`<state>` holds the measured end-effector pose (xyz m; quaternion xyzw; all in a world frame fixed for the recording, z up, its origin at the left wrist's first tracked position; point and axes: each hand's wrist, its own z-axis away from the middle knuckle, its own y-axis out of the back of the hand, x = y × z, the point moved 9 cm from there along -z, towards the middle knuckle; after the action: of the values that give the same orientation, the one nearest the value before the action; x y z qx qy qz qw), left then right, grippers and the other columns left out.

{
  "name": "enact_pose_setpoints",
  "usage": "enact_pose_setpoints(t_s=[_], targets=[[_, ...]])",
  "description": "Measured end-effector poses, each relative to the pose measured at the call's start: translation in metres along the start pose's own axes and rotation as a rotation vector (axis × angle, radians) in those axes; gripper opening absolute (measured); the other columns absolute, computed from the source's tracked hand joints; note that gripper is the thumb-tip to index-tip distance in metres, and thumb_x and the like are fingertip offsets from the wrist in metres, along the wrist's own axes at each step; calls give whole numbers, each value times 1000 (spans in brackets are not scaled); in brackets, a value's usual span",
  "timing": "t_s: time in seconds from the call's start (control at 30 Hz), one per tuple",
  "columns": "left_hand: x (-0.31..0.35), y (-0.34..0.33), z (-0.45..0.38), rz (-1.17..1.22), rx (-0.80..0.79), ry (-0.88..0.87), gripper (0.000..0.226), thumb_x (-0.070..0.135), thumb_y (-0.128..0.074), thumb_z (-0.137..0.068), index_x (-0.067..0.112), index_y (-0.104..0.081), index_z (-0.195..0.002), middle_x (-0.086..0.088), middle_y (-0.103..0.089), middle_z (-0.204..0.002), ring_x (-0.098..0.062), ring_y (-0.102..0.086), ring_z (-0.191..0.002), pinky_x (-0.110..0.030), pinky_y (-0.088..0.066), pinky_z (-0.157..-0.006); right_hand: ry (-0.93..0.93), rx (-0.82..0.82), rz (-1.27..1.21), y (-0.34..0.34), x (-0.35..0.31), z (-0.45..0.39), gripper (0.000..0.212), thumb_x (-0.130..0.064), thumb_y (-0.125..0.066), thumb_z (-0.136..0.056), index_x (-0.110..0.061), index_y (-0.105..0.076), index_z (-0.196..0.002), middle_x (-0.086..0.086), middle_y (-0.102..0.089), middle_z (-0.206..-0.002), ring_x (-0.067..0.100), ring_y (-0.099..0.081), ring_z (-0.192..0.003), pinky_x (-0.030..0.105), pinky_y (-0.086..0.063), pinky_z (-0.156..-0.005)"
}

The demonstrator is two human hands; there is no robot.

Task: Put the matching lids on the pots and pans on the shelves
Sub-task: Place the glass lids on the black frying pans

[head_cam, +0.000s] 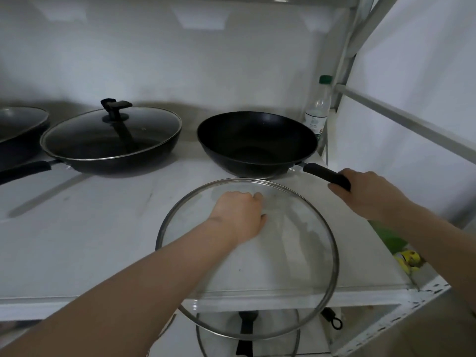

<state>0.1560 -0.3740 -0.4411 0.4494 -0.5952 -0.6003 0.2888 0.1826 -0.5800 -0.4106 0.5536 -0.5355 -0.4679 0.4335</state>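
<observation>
A large glass lid point(296, 253) with a metal rim hangs over the shelf's front edge, held up by my left hand point(238, 215), which is closed around its knob; the knob is hidden under the hand. Just behind the lid an uncovered black wok point(257, 143) rests on the white shelf point(90, 228). My right hand point(365, 191) grips the end of the wok's black handle point(322, 173). To the left sits another black pan with a glass lid point(110, 135) on it.
A third pan point(18, 130) is cut off at the far left. A plastic bottle point(318, 109) with a green cap stands behind the wok by the rack's post. Below, a lower shelf holds another glass lid point(247, 336). Green and yellow objects point(401, 251) lie at the right.
</observation>
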Motion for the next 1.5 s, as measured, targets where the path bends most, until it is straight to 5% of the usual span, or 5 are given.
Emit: enact_pose_setpoints(t_s=[0.37,0.57,0.97,1.2,1.5], targets=[[-22,22,56,21,74,-51,21,32,-34,-95,12,-37,-89,-14,-64,-87,-30,-39,-64,-33,-27,-61,24,31,53,1,-2,0,39,-45,-38,-94,-9,-51,-95,3,-46,-54,17,-44,-45,26,-29,-43],[-71,54,106,-138,194,-91,26,36,-44,-80,14,-49,-67,-2,-51,-42,-24,-46,-28,-22,-26,-35,18,32,83,0,0,-1,39,-48,-36,-93,-12,-52,-95,5,-52,-55,19,-51,-45,25,-35,-42],[-123,148,50,-128,623,114,32,39,-50,-88,8,-54,-86,-12,-67,-70,-34,-60,-52,-29,-36,-47,1,16,28,0,1,-1,37,-48,-37,-93,-16,-54,-96,1,-51,-59,14,-48,-49,28,-37,-48],[-122,141,-70,54,463,213,31,41,-40,-95,11,-47,-103,-14,-63,-95,-33,-59,-82,-38,-45,-72,14,-8,25,1,-1,0,35,-49,-34,-94,-20,-53,-101,-3,-49,-59,11,-47,-48,26,-38,-48],[-107,122,-179,94,348,153,36,37,-44,-94,7,-52,-111,-20,-58,-109,-35,-56,-96,-33,-37,-70,14,-12,72,2,-1,0,34,-52,-32,-93,-24,-50,-98,-6,-47,-61,7,-45,-49,23,-40,-50]])
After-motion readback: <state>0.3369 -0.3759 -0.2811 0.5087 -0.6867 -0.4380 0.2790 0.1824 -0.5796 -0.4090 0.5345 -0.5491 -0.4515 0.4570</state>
